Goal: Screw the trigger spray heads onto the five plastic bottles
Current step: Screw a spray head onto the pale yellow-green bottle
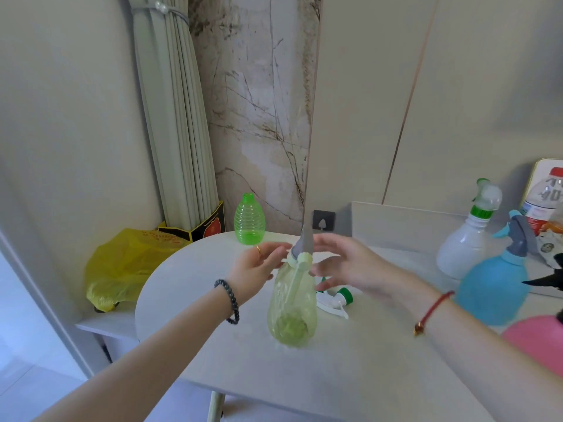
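Observation:
A pale yellow-green translucent bottle stands upright mid-table with a grey and cream trigger spray head on its neck. My left hand is just left of the head, fingers spread, fingertips at the collar. My right hand hovers just right of it, fingers apart, holding nothing. A bright green ribbed bottle stands headless at the back. A loose white and green spray head lies on the table behind the centre bottle. A white bottle and a blue bottle at the right carry heads. A pink bottle shows at the right edge.
The round pale table ends close at the front and left. A yellow plastic bag lies on a low ledge at the left, by a tied curtain. A red-capped water bottle and a black object sit far right.

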The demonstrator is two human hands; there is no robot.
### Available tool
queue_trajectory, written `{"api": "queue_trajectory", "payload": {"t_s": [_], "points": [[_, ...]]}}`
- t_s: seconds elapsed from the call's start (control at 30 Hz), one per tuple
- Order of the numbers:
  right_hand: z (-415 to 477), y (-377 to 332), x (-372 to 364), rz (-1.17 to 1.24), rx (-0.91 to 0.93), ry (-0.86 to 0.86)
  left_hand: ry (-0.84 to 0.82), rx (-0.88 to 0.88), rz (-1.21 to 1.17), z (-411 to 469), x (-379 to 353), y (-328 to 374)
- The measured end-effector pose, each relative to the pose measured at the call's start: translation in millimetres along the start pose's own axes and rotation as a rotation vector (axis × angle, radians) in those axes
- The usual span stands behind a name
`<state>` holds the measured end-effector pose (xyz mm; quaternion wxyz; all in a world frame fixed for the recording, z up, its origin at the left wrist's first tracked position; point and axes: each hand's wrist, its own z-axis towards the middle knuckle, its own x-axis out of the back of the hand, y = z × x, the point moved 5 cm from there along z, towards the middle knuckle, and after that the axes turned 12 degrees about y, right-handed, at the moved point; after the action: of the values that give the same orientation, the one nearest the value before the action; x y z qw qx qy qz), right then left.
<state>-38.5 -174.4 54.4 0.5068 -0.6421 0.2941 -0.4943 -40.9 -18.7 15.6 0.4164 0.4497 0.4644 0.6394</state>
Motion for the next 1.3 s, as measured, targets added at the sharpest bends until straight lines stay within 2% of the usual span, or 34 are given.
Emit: {"api": "queue_trajectory", "payload": {"t_s": [0.07, 0.17, 0.27, 0.47, 0.53, 0.6, 0.67, 0.73, 0.83, 0.93, 1.03, 1.2, 1.3], "points": [[-4, 6, -7, -0.099, 0.175, 0.105, -0.023, 0.005, 0.007, -11, -1, -17], [0, 8, -16, -0.063, 0.264, 0.222, -0.066, 0.025, -0.042, -22, -5, -32], [7, 9, -20, 0.013, 0.275, 0.272, -0.070, 0.033, -0.083, -23, -8, -33], [15, 14, -20, 0.066, 0.254, 0.493, -0.079, 0.050, -0.083, -21, -5, -34], [15, 15, -20, 0.074, 0.259, 0.545, -0.018, 0.062, -0.074, -18, -2, -25], [14, 14, -22, 0.078, 0.271, 0.583, 0.117, 0.049, -0.175, -14, 11, -1], [12, 11, -25, 0.061, 0.288, 0.595, 0.169, -0.094, -0.183, -9, 25, 34], [11, 11, -29, 0.027, 0.292, 0.610, 0.074, -0.254, -0.067, -7, 31, 69], [10, 15, -30, 0.116, 0.262, 0.636, -0.067, -0.337, 0.234, -7, 23, 91], [10, 16, -32, 0.124, 0.252, 0.631, -0.023, -0.360, 0.485, -7, 17, 84], [10, 18, -33, 0.116, 0.235, 0.602, 0.035, -0.332, 0.439, -6, 22, 76], [8, 19, -37, 0.241, 0.310, 0.341, -0.003, -0.321, 0.423, -2, 25, 72], [8, 19, -34, 0.298, 0.353, 0.366, -0.015, -0.356, 0.452, -2, 23, 77]]}}
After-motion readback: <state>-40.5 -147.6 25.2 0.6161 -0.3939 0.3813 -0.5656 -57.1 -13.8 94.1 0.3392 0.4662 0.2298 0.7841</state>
